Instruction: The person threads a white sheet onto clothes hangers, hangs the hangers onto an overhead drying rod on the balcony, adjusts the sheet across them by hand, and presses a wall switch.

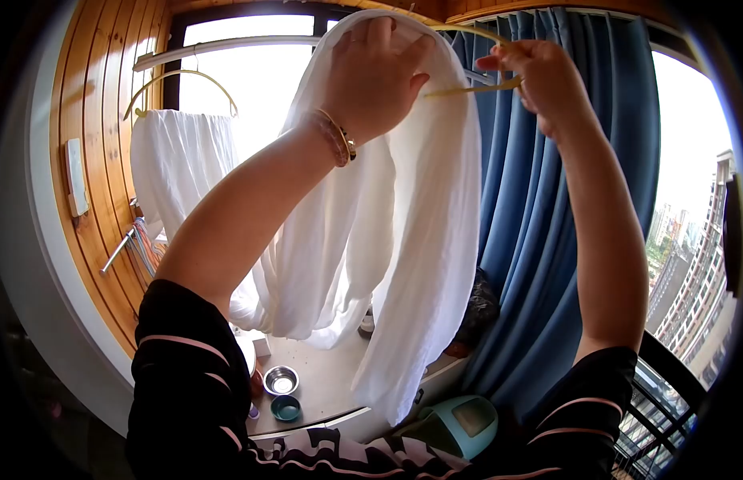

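Note:
A long white cloth hangs from a thin yellow hanger held high in front of me. My left hand grips the top of the cloth where it drapes over the hanger; a bracelet sits on that wrist. My right hand pinches the hanger's right end, next to the blue curtain. The cloth's lower end dangles above the counter.
A second white cloth hangs on another yellow hanger from a rail at the left window. Blue curtain to the right. Below are a counter with a steel bowl, a small teal cup, and a teal appliance. Wood-panelled wall at left.

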`<state>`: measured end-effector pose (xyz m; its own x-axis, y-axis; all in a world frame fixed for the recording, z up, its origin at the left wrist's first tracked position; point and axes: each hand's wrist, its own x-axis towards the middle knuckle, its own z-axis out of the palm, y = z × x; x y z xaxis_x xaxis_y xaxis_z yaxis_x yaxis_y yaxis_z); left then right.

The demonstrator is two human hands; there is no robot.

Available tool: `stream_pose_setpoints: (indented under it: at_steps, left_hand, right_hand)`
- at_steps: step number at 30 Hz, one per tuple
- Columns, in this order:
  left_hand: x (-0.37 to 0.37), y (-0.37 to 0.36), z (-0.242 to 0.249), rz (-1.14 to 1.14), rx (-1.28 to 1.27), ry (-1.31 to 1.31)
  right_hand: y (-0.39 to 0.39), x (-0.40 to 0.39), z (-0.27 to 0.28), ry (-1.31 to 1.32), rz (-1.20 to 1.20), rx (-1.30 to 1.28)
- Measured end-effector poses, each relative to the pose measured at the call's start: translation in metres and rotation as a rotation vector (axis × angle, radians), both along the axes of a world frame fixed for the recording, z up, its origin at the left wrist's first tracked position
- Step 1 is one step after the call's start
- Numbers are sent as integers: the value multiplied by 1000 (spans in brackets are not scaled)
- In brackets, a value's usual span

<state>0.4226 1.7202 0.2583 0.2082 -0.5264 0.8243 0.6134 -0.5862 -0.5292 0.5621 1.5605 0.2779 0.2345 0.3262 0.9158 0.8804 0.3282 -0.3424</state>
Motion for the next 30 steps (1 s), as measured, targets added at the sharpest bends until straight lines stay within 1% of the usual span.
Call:
stream_pose_setpoints:
  at_steps: [1,2,4,7,8,11,13,14,17,18,21,22,24,25,27,28,29,30]
  left_hand:
    - [1,-5,0,4,-1,-3]
    - [2,-7,3,-4,19,10]
    - [4,-8,12,-18,57,41]
    - [1,-22,24,89,69,-79]
    - [-8,-44,25,-38,193,-121]
    - [1,-43,20,110,0,-92]
    - [2,-47,9,284,90,123]
    - [0,-55,5,324,88,157]
    - [-10,-45,18,472,50,233]
    - [-9,-38,20,459,18,202]
    - [-1,-42,24,313,-29,165]
    - [2,-46,25,268,32,119]
    - [5,-54,28,112,-201,20]
    - [9,-60,24,64,-234,-31]
    - [16,-72,15,-40,-295,-131]
    - [33,-54,12,-90,-294,-85]
    - [31,-59,12,-138,-284,-37]
    - [29,-65,0,-252,-267,251]
  right_hand:
    - [0,-8,-6,17,22,-22]
    - [3,-12,-11,30,40,13]
    - [12,-15,-18,111,58,-44]
    - [23,-19,-26,179,95,-66]
    - [29,-13,-24,210,127,-81]
    - [31,-14,-19,319,181,-94]
    - [27,-6,-12,388,200,-63]
    - [26,-2,-9,422,208,-50]
    - [27,4,-4,525,246,-16]
    - [30,2,-9,509,267,-22]
    - [35,-4,-6,433,330,-45]
    - [37,-5,-2,434,302,-26]
    - [45,0,1,404,310,-91]
    - [49,3,0,389,313,-126]
    - [53,6,-4,386,334,-70]
    - [50,10,-5,382,340,-42]
    - [51,16,-5,394,346,45]
    - [51,26,-6,407,350,136]
